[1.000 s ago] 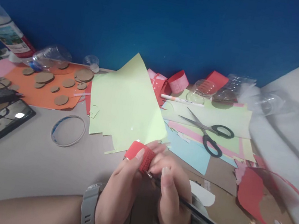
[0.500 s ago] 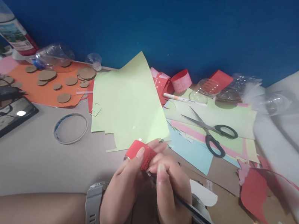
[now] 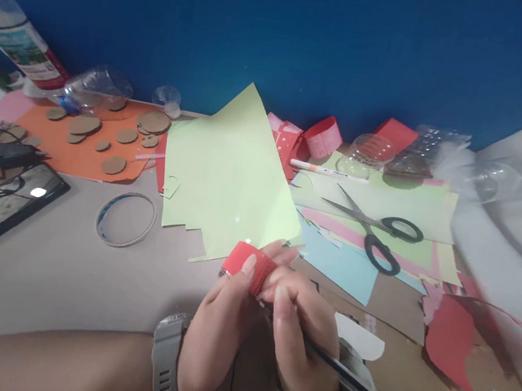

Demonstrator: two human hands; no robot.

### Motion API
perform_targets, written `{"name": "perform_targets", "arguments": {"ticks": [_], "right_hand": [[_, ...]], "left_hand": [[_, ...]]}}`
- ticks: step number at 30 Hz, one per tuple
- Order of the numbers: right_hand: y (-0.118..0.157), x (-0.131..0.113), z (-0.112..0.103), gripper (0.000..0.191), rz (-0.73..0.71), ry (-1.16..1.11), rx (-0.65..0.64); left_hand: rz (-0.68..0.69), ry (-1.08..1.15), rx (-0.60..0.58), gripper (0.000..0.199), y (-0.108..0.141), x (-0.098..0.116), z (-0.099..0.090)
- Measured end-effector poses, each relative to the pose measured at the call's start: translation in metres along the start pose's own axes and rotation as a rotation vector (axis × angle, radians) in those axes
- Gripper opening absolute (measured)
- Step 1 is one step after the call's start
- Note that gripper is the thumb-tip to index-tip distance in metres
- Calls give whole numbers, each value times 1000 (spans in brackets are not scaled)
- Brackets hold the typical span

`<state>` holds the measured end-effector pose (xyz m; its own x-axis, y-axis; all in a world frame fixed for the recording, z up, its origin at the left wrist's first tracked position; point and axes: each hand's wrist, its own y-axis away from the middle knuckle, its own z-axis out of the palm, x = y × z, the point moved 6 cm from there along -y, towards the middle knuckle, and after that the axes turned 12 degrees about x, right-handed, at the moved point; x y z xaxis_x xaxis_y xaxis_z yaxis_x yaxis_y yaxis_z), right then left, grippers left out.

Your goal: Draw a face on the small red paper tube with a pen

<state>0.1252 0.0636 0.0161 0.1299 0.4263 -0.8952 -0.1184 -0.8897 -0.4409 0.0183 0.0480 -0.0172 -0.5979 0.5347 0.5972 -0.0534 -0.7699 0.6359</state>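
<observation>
A small red piece [image 3: 243, 264] with a ridged right edge sits between my two hands, low in the middle of the view. My left hand [image 3: 222, 315], with a grey watch on its wrist, grips it with the thumb on top. My right hand [image 3: 301, 334] is closed around a thin black-and-clear stick [image 3: 353, 382], whose tip is near the red piece's ridged edge. The stick slants down to the lower right. A large pale green sheet [image 3: 230, 171] lies just beyond my hands. What is under the red piece is hidden by my fingers.
Black-handled scissors [image 3: 370, 226] lie on coloured papers at the right. A tape ring [image 3: 126, 220] and a phone [image 3: 0, 214] with black cables are at the left. Cardboard discs rest on an orange sheet [image 3: 60, 150]. Bottles, plastic pieces and red rolls stand along the blue wall.
The view has shifted slightly, so the table items appear a little further right and higher. My hands keep almost the same hold on the red piece and the stick.
</observation>
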Motion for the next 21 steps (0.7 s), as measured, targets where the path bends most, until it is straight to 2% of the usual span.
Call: {"name": "perform_targets", "arguments": {"ticks": [2, 6, 8, 15, 21], "right_hand": [[2, 1, 0, 33, 3, -8, -7], [11, 9, -4, 32, 39, -54, 98], [15, 13, -5, 32, 55, -55, 106], [10, 9, -2, 41, 63, -11, 22], [10, 11, -3, 40, 85, -23, 42]], "left_hand": [[-17, 18, 7, 41, 1, 0, 0], [-5, 49, -16, 36, -1, 0, 2], [-2, 45, -24, 35, -2, -2, 2], [2, 18, -20, 40, -2, -2, -1], [-4, 23, 3, 40, -1, -2, 0]]}}
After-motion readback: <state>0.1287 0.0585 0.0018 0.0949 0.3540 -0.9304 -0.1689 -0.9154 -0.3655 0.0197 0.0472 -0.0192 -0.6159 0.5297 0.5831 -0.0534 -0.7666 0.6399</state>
